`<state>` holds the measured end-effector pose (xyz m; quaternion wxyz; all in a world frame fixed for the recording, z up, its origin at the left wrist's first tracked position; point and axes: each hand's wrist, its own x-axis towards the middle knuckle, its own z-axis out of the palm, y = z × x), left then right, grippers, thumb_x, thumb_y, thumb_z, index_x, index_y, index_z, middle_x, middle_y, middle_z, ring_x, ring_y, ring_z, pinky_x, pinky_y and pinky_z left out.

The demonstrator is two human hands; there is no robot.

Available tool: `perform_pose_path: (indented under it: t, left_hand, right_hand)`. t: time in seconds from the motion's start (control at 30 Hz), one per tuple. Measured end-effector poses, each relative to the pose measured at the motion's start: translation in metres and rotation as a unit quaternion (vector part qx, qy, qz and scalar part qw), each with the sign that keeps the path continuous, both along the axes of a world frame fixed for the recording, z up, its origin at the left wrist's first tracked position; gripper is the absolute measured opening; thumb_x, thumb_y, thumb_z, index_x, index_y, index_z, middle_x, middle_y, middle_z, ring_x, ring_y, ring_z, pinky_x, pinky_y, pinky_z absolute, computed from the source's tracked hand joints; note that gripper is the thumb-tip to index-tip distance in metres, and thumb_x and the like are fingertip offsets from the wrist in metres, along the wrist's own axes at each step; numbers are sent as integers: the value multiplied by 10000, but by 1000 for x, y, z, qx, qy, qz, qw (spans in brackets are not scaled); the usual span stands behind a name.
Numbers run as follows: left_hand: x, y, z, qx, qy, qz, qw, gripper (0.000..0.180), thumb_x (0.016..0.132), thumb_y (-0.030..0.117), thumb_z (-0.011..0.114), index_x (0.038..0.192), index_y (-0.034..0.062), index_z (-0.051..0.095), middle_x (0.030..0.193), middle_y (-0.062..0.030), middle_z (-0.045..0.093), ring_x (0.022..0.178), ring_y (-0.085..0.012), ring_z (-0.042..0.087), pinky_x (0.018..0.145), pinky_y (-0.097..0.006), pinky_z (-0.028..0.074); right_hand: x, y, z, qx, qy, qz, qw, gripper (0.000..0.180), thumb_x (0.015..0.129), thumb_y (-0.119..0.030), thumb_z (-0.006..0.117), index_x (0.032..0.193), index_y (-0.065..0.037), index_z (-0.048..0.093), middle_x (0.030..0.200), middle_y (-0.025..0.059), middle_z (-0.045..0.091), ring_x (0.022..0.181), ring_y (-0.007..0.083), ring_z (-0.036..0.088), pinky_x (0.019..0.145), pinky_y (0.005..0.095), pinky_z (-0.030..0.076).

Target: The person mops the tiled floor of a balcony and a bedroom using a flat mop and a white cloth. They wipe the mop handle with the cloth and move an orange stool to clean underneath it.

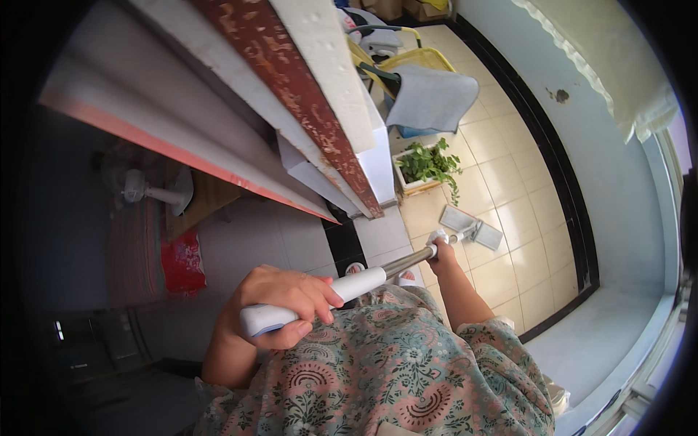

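A flat mop crosses in front of me, its white handle grip (361, 284) at the upper end and a metal pole (406, 262) below. Near the top of that grip, my left hand (287, 299) is closed with its fingers wrapped round it. Farther down, my right hand (440, 256) is closed round the pole by a white collar. Beyond this hand the grey rectangular mop head (472, 227) lies on the cream floor tiles, ahead and to the right. The right fingers are partly hidden.
A leafy plant in a white planter (427, 167) stands beyond the mop head. Behind it, a grey cloth (433, 98) hangs over a yellow-framed chair. A doorway with a worn red-brown frame (291, 80) rises at left. A pale wall with a black skirting (574, 218) bounds the right.
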<state>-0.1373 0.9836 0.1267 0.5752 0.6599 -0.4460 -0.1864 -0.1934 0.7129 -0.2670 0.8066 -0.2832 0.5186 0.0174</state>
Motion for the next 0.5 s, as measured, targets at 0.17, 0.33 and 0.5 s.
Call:
perform_pose_path:
  t: [0.17,0.33,0.5]
  left_hand:
    - [12,51,17,-31,32,-67,997,59,647,-5,558,690,36,554,732,-99,648,790,-294,650,799,-384,499]
    - [-4,91,21,-70,49,-72,994,131,654,-16,571,767,43,542,770,-101,649,813,-294,646,794,-393,490]
    - [-7,117,16,-134,104,-28,985,146,694,7,567,817,34,494,789,-96,627,863,-259,623,788,-368,479]
  right_hand:
    - [-5,33,-10,121,7,19,992,174,801,-99,499,956,-35,451,835,108,513,718,243,561,590,372,516]
    - [-17,65,26,-64,-122,212,968,121,802,-122,516,805,-10,472,736,108,524,678,217,547,616,279,483]
    - [4,58,13,121,-68,63,988,126,789,-70,479,901,-15,463,854,124,528,742,254,569,642,369,521]
